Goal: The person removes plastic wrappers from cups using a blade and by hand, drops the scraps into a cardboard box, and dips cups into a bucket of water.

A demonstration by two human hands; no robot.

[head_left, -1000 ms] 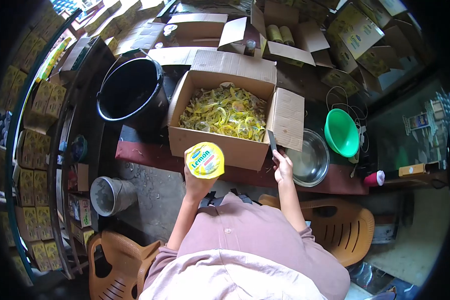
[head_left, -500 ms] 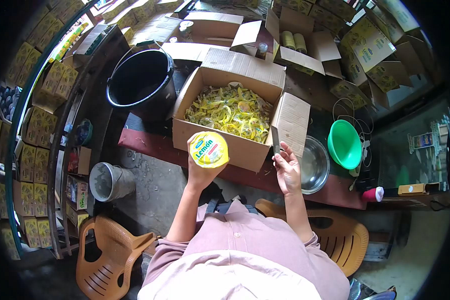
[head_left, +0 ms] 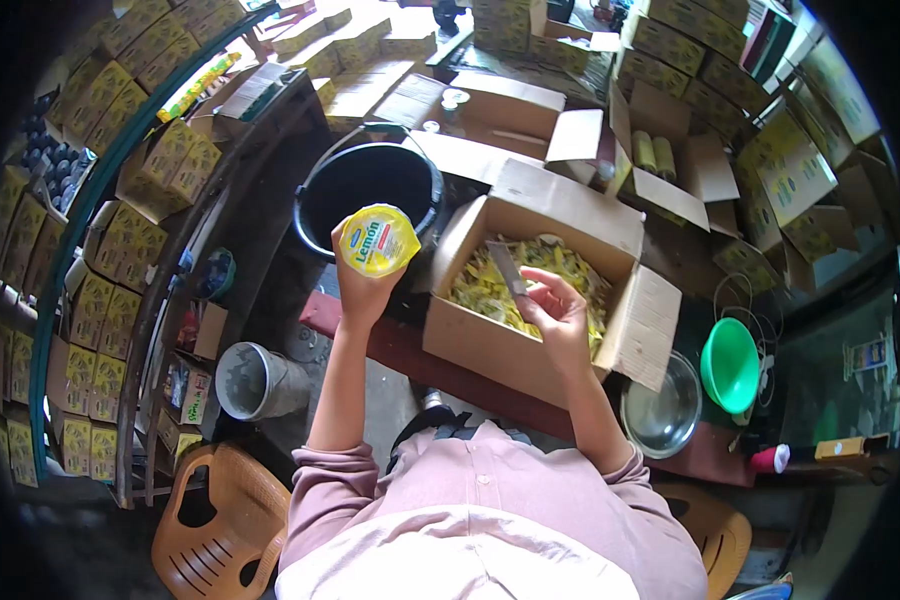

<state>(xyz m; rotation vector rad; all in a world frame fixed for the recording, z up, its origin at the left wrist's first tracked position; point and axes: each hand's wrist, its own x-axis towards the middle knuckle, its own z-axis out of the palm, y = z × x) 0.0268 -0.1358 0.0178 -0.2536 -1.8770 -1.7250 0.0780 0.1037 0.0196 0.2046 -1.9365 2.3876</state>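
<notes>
My left hand [head_left: 363, 290] is wrapped round a cup with a yellow lid [head_left: 379, 241] that reads "Limón" or "Lemón". It holds the cup up in front of the near rim of a black bucket [head_left: 422, 190]. Between the thumb and fingers of my right hand [head_left: 558, 312] is a flat, narrow blade [head_left: 507, 270], probably a knife; its handle end is hidden by the fingers. That hand hovers over an open cardboard box [head_left: 490, 345] filled with yellow and clear plastic scraps [head_left: 480, 285].
A grey bucket [head_left: 245, 382] stands on the floor at left. Right of the box are a metal bowl [head_left: 660, 410] and a green basin [head_left: 730, 365]. Orange plastic chairs [head_left: 225, 510] flank me. Stacked yellow cartons [head_left: 95, 310] line the left shelves; an open box with two cans [head_left: 655, 155] lies behind.
The view has turned left. My left hand has carried the cup from in front of the scrap box to the black bucket. My right hand has moved the blade over the scraps.
</notes>
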